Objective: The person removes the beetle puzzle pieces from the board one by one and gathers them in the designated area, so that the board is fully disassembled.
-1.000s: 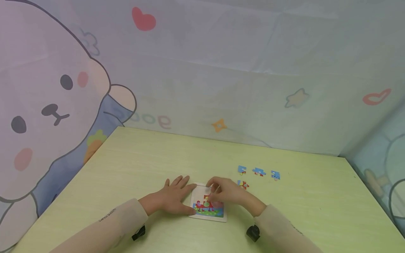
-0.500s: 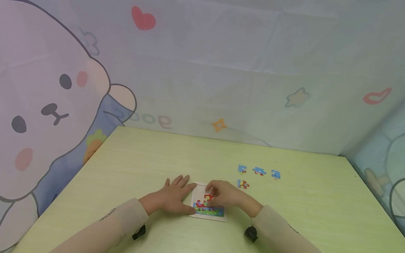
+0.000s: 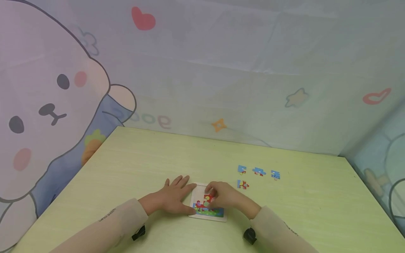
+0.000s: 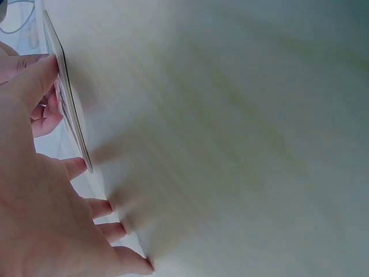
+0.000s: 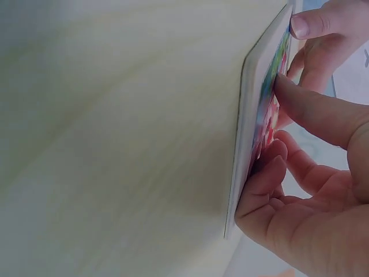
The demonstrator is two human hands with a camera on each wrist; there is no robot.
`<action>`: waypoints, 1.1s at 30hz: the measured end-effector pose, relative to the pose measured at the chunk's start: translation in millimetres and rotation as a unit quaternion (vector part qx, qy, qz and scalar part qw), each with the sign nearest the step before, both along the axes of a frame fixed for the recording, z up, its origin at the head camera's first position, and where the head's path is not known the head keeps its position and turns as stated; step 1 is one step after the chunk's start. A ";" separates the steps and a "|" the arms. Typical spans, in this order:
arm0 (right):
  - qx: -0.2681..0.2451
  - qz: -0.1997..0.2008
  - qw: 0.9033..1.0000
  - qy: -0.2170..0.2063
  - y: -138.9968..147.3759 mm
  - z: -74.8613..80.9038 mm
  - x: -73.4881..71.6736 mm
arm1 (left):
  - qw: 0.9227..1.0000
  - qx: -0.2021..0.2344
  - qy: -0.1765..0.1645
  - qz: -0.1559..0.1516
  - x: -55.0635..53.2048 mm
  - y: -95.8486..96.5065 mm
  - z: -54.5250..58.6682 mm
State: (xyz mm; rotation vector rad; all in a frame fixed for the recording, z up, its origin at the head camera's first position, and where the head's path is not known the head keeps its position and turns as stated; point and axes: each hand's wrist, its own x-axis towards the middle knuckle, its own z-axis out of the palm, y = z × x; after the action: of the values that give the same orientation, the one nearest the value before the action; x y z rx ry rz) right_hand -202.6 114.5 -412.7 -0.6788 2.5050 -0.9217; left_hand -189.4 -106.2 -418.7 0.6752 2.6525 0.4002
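A small picture puzzle in a pale tray (image 3: pixel 210 219) lies flat on the table, its lower part filled with a green, blue and red picture. My left hand (image 3: pixel 172 199) is spread flat on the left, thumb and index finger touching the tray's edge. Over the tray's right half, my right hand (image 3: pixel 227 195) curls its fingers and thumb about a red puzzle piece (image 3: pixel 207 198) with a yellow spot. In the right wrist view, the thumb and fingertips of the right hand (image 5: pixel 317 202) bear on the picture surface; the piece's far edges are hidden.
Several loose puzzle pieces lie beyond my right hand: a blue one (image 3: pixel 242 169), others beside it, and a red and blue one (image 3: pixel 243 184) nearer. The pale yellow-green table (image 3: pixel 152 154) ends at a printed cloth backdrop (image 3: pixel 202 88).
My right hand has shifted slightly down and toward me over the tray, and more of the red piece shows. The left hand and the loose pieces stay where they were.
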 end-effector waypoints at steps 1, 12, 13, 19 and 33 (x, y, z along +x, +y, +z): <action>-0.001 0.001 1.000 0.000 0.1 -0.4 -0.3 | 1.000 0.000 0.000 0.000 -0.2 -0.1 -0.2; -0.009 0.038 0.999 0.023 1.5 -4.0 -4.6 | 1.000 -0.001 0.003 -0.003 -1.5 -1.0 -1.3; -0.011 0.042 0.999 0.026 2.1 -4.1 -4.8 | 1.000 -0.001 0.003 -0.003 -1.5 -1.0 -1.4; -0.024 0.052 0.998 0.024 5.9 -3.8 -5.1 | 1.000 0.001 0.002 -0.003 -1.1 -0.3 -1.4; -0.038 0.048 0.998 0.021 8.6 -2.7 -6.1 | 1.000 0.004 0.000 0.002 0.9 0.6 0.6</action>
State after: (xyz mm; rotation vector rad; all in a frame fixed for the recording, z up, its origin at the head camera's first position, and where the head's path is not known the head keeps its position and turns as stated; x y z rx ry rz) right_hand -208.7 123.2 -415.4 -0.8425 2.4618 -0.9808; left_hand -188.4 -105.6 -418.1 0.6737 2.6544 0.4122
